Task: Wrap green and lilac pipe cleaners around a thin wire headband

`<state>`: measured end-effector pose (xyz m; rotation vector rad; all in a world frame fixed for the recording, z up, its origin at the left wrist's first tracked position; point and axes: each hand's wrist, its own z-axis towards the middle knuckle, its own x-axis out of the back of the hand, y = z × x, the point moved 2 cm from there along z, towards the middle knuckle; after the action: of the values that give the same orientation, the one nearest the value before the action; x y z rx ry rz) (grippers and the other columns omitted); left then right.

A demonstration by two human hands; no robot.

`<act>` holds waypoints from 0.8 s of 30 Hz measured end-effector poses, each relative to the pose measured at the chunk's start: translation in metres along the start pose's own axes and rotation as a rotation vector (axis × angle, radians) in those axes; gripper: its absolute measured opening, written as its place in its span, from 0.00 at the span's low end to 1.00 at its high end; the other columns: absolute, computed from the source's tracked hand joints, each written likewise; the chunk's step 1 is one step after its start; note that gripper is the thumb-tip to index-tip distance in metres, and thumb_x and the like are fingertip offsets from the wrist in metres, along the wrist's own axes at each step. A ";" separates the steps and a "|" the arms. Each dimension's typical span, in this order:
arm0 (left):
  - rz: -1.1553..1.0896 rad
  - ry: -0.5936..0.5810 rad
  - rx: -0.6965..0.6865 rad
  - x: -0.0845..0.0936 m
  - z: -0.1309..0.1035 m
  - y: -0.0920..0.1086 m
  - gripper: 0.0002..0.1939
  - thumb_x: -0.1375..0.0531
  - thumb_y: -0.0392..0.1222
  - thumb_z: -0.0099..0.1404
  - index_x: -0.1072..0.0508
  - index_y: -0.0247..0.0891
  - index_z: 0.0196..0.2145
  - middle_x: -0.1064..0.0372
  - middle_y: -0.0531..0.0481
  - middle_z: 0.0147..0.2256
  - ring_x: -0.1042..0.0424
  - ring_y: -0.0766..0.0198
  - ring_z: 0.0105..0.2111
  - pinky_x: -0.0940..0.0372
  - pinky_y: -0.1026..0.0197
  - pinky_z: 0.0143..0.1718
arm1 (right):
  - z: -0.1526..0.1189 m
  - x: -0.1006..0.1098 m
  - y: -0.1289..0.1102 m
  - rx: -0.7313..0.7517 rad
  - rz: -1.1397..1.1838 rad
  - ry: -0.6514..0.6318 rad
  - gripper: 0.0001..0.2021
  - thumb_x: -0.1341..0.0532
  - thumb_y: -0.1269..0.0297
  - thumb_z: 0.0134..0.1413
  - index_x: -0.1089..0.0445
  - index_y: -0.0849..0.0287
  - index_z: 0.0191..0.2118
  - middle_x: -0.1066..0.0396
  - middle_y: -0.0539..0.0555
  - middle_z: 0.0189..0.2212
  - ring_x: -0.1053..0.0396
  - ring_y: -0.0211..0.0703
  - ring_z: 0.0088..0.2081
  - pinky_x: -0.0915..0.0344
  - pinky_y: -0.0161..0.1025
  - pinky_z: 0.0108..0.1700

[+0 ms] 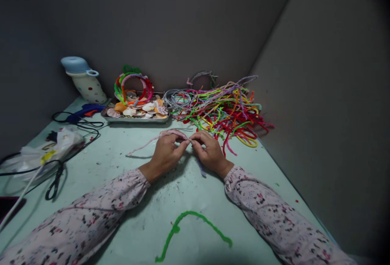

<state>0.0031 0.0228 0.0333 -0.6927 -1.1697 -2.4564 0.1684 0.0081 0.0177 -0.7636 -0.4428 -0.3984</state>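
My left hand point(169, 151) pinches a pale pink pipe cleaner point(149, 142), whose free end trails off to the left above the table. Fingertips nearly touching it, my right hand point(210, 151) is closed in a pinch at the same spot. Below the right fingers hangs a short lavender pipe cleaner end point(201, 168); whether it joins the pink one is hidden by the fingers. Closer to me, a bent green pipe cleaner point(195, 213) lies on the table in an arch, with a small bump on its left side.
Behind my hands, a metal tray point(137, 120) holds shells and colourful wrapped hoops point(149, 90). Beside it lie coiled grey wire point(178, 99) and a heap of pipe cleaners point(231, 106). At left are a bottle point(87, 86), blue glue gun point(83, 111), black cables and a plastic bag point(65, 141).
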 end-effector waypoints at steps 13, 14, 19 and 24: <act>0.052 -0.020 0.052 0.000 0.002 -0.003 0.09 0.40 0.43 0.62 0.24 0.36 0.31 0.24 0.47 0.31 0.28 0.59 0.35 0.35 0.55 0.40 | -0.001 -0.002 0.002 -0.023 -0.015 -0.006 0.05 0.45 0.69 0.62 0.32 0.56 0.40 0.30 0.54 0.35 0.33 0.44 0.39 0.35 0.42 0.43; 0.049 -0.023 0.052 0.000 0.002 -0.003 0.09 0.41 0.43 0.63 0.24 0.36 0.31 0.24 0.47 0.31 0.28 0.59 0.35 0.35 0.56 0.40 | -0.001 -0.002 0.002 -0.022 -0.014 -0.006 0.05 0.45 0.69 0.62 0.32 0.56 0.40 0.30 0.54 0.35 0.33 0.44 0.39 0.35 0.42 0.43; 0.080 -0.053 0.060 0.000 0.002 -0.003 0.09 0.42 0.43 0.64 0.25 0.37 0.30 0.25 0.49 0.30 0.29 0.60 0.34 0.37 0.54 0.41 | -0.001 -0.002 0.002 -0.010 -0.017 -0.014 0.05 0.44 0.68 0.62 0.32 0.56 0.40 0.30 0.55 0.35 0.33 0.44 0.39 0.34 0.42 0.43; 0.102 -0.072 0.068 -0.001 0.002 -0.003 0.09 0.43 0.43 0.64 0.27 0.38 0.29 0.26 0.50 0.29 0.29 0.59 0.33 0.38 0.54 0.41 | -0.001 -0.002 0.002 0.006 -0.026 -0.032 0.05 0.44 0.67 0.62 0.32 0.55 0.40 0.30 0.54 0.35 0.32 0.45 0.39 0.34 0.43 0.43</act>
<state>0.0025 0.0261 0.0318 -0.8060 -1.2075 -2.3141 0.1680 0.0088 0.0144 -0.7600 -0.4845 -0.4094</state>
